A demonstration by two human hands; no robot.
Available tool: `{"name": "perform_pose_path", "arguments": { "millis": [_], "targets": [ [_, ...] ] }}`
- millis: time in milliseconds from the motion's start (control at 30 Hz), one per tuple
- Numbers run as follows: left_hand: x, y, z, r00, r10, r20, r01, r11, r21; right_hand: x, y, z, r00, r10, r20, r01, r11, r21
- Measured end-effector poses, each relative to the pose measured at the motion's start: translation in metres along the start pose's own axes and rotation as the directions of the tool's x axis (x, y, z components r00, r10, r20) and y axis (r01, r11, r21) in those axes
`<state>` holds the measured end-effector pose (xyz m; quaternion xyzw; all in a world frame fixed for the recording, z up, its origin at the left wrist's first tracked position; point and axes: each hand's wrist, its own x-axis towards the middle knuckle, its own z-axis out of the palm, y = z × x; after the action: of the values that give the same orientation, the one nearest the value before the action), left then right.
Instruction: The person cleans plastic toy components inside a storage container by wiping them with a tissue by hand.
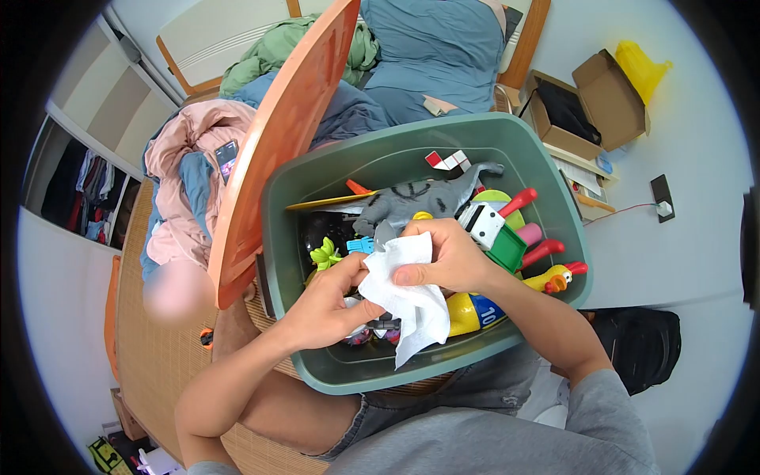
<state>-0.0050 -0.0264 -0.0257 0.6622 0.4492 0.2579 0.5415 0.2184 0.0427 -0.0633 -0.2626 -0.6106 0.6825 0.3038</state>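
A white paper wipe point(413, 313) hangs over the storage bin, pinched between the thumb and fingers of my right hand point(450, 257). My left hand point(336, 305) is curled closed at the wipe's left edge; whatever lies in its fingers is hidden by the wipe. Between the hands, a grey pointed piece point(385, 235) sticks up behind the wipe. Just beyond lies a grey toy dinosaur point(416, 198) with dark stripes. A blue toy hand point(360, 245) and a lime-green toy point(325, 254) are near my left fingers. A yellow-and-blue toy point(475, 313) sits below my right wrist.
The green bin point(279, 317) stands before me, its orange lid point(285, 142) upright along the left side. Inside are a white-and-green toy truck point(487, 226) and a rubber chicken point(549, 279). A bed with blue bedding point(431, 55) and an opened cardboard box point(609, 99) stand beyond.
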Motion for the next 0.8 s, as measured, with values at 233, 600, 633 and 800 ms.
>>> {"name": "perform_pose_path", "arguments": {
  "millis": [233,600,633,800],
  "targets": [
    [0.002,-0.001,0.005,0.999,0.025,-0.042,-0.030,0.993,-0.116,0.001,-0.006,0.005,0.999,0.015,-0.038,-0.010,0.993,0.122],
    [0.000,-0.001,0.001,0.998,-0.069,-0.014,0.066,0.988,-0.139,0.001,0.002,0.001,1.000,0.007,0.006,-0.007,0.999,0.052],
    [-0.002,0.000,0.001,0.998,-0.067,-0.008,0.065,0.987,-0.144,0.002,0.002,0.001,1.000,0.012,0.000,-0.012,0.999,0.049],
    [-0.001,-0.004,0.000,0.996,-0.088,-0.028,0.084,0.989,-0.123,0.004,0.003,0.002,0.999,-0.039,0.038,0.042,0.995,-0.088]
  ]
}}
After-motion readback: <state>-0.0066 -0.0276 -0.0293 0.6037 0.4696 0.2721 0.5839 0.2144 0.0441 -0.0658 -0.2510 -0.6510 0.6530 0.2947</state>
